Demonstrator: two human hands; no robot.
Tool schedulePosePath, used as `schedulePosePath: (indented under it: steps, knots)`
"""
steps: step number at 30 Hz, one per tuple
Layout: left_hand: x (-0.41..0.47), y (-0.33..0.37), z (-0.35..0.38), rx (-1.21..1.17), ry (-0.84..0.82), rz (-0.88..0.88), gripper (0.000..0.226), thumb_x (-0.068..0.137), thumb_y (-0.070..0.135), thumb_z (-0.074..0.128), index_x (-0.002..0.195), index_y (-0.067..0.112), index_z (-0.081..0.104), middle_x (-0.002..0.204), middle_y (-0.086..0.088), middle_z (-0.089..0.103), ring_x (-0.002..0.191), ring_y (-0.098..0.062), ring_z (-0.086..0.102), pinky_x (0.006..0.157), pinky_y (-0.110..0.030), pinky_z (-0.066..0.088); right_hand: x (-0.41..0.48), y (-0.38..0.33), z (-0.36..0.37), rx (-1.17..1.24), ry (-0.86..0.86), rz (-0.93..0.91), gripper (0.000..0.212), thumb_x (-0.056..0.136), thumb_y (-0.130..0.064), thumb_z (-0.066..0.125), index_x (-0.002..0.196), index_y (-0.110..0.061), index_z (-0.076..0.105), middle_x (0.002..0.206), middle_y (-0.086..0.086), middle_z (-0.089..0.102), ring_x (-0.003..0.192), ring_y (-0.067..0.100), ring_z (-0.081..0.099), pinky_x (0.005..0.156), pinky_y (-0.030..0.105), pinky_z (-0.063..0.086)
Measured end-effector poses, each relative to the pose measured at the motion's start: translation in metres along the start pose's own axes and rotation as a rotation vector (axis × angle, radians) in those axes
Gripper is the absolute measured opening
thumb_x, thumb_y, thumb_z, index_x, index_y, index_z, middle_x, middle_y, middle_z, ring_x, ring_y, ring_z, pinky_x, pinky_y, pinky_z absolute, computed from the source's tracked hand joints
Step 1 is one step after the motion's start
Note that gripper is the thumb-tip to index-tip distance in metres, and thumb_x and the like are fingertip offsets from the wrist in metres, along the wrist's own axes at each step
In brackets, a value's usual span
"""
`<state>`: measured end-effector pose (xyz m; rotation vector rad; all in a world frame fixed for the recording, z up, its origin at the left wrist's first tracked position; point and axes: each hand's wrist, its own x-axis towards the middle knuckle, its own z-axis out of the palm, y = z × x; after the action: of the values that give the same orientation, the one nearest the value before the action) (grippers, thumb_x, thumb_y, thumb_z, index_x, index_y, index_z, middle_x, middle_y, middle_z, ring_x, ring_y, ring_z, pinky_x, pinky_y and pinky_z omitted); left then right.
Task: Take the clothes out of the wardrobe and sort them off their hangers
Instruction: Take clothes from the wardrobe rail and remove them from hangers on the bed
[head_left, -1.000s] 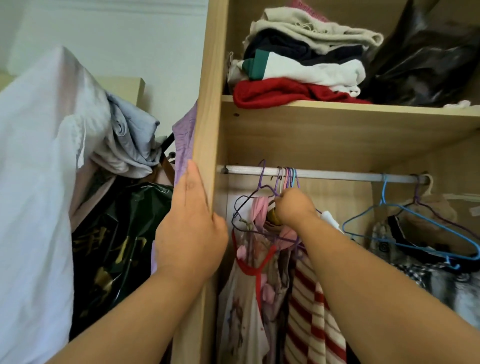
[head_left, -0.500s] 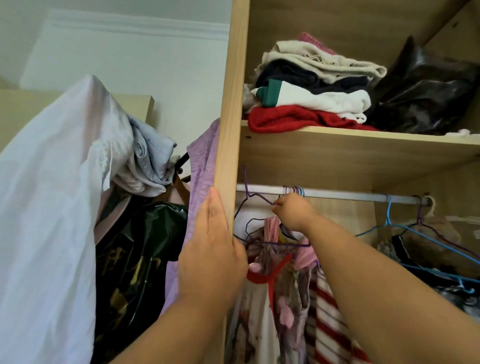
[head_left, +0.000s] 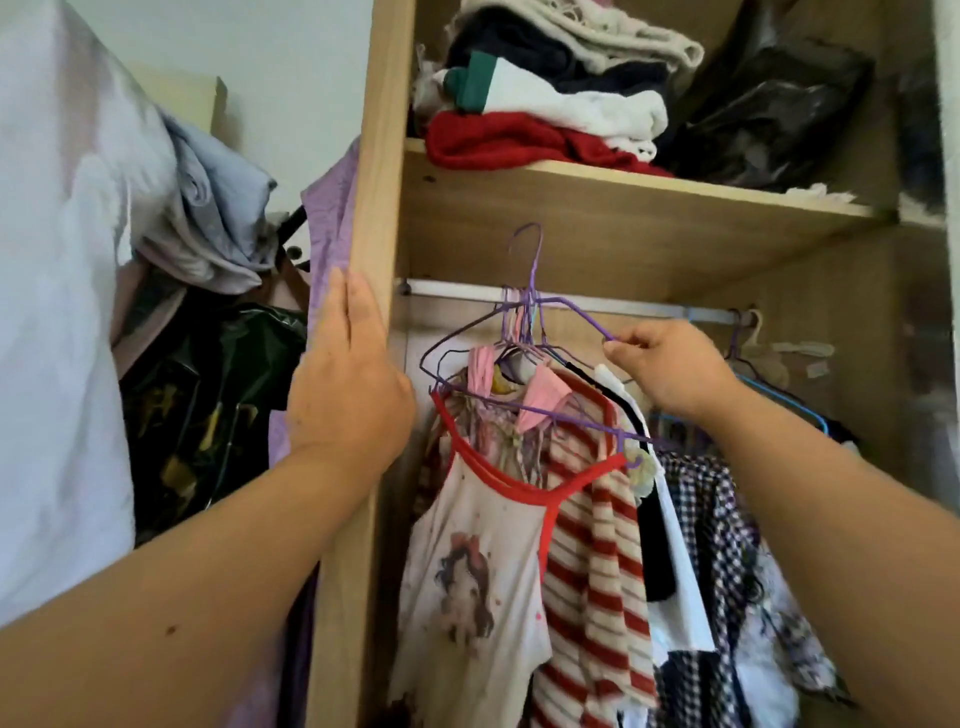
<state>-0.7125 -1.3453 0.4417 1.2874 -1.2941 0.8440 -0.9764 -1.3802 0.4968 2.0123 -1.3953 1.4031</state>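
One purple wire hanger (head_left: 571, 312), hook raised above the metal rail (head_left: 457, 289) at frame centre, is pinched by the right hand (head_left: 665, 369); the left hand (head_left: 348, 395) is laid flat against the wooden wardrobe side (head_left: 382, 130). Outward withdrawal is judged the next requirement.

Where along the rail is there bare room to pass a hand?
The rail is bare between the purple hanger bunch and the far-right hangers, above the right hand; a shorter gap sits left of the bunch. Below, clothes crowd.
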Motion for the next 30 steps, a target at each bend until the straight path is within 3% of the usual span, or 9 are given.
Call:
schedulePosePath:
  steps: [4,7,11,14,19,22,24,27,30]
  knots:
    - [-0.018,0.016,0.002,0.075,-0.083,0.215,0.084,0.069,0.024,0.062,0.146,0.01,0.03,0.155,-0.016,0.021,0.144,-0.034,0.015,0.109,-0.056,0.021,-0.064,0.036,-0.05,-0.034,0.013,-0.006,0.015,0.088,-0.031,0.062,0.079,-0.021,0.07,0.069,0.011,0.067,0.06,0.018,0.056,0.058,0.03,0.039]
    - [-0.04,0.04,0.011,-0.128,-0.225,0.351,0.075,0.073,0.029,0.056,0.144,0.017,0.035,0.151,-0.007,0.034,0.143,-0.028,0.022,0.108,-0.054,0.026,-0.114,0.052,-0.085,-0.017,0.029,0.007,0.012,0.086,-0.027,0.065,0.077,-0.029,0.071,0.069,-0.002,0.07,0.058,0.002,0.053,0.054,0.013,0.037]
    - [-0.075,0.073,0.042,-0.368,-0.489,0.342,0.074,0.085,0.029,0.057,0.149,0.021,0.022,0.156,-0.004,0.023,0.143,-0.021,0.021,0.113,-0.044,0.024,-0.181,0.062,-0.122,-0.072,-0.046,0.114,0.012,0.086,-0.024,0.064,0.077,-0.028,0.072,0.053,-0.012,0.058,0.049,-0.002,0.047,0.051,0.011,0.035]
    - [-0.106,0.097,0.065,-0.548,-0.607,0.357,0.061,0.091,0.023,0.053,0.147,0.011,0.03,0.15,-0.012,0.033,0.138,-0.026,0.03,0.114,-0.036,0.021,-0.229,0.059,-0.143,-0.101,-0.073,0.234,0.015,0.086,-0.021,0.065,0.077,-0.032,0.07,0.045,-0.011,0.05,0.042,0.002,0.045,0.044,0.01,0.033]
    - [-0.168,0.129,0.091,-0.78,-0.788,0.355,0.027,0.096,0.022,0.049,0.118,0.013,0.059,0.107,-0.015,0.065,0.102,-0.033,0.059,0.082,-0.04,0.045,-0.305,0.037,-0.166,-0.19,-0.024,0.499,0.011,0.082,-0.025,0.067,0.081,-0.035,0.073,0.047,-0.007,0.053,0.042,0.0,0.045,0.043,0.01,0.036]
    - [-0.199,0.141,0.093,-0.983,-0.893,0.365,0.022,0.097,0.023,0.047,0.102,0.015,0.067,0.083,0.0,0.067,0.078,-0.017,0.062,0.07,-0.026,0.044,-0.35,0.016,-0.171,-0.302,-0.02,0.651,0.012,0.084,-0.023,0.067,0.082,-0.034,0.071,0.049,-0.006,0.058,0.043,0.0,0.048,0.045,0.011,0.039]
    - [-0.219,0.144,0.085,-1.13,-0.963,0.413,0.021,0.097,0.022,0.048,0.095,0.019,0.068,0.069,0.009,0.06,0.063,-0.004,0.054,0.056,-0.014,0.035,-0.386,-0.006,-0.17,-0.481,-0.001,0.747,0.011,0.086,-0.027,0.065,0.081,-0.035,0.07,0.057,-0.006,0.065,0.052,0.005,0.057,0.056,0.02,0.046]
    - [-0.244,0.14,0.065,-1.308,-1.048,0.513,0.019,0.097,0.022,0.048,0.087,0.031,0.061,0.076,0.007,0.061,0.068,-0.012,0.054,0.058,-0.024,0.036,-0.438,-0.053,-0.159,-0.643,0.069,0.898,0.013,0.086,-0.032,0.063,0.076,-0.039,0.067,0.062,-0.016,0.066,0.061,0.006,0.062,0.066,0.031,0.051]
    - [-0.268,0.132,0.041,-1.473,-1.064,0.612,0.017,0.096,0.014,0.05,0.091,0.02,0.065,0.081,0.004,0.059,0.073,-0.008,0.051,0.06,-0.013,0.035,-0.486,-0.113,-0.136,-0.725,0.159,1.036,0.021,0.086,-0.029,0.064,0.07,-0.042,0.064,0.063,-0.017,0.066,0.062,0.009,0.064,0.07,0.033,0.054]
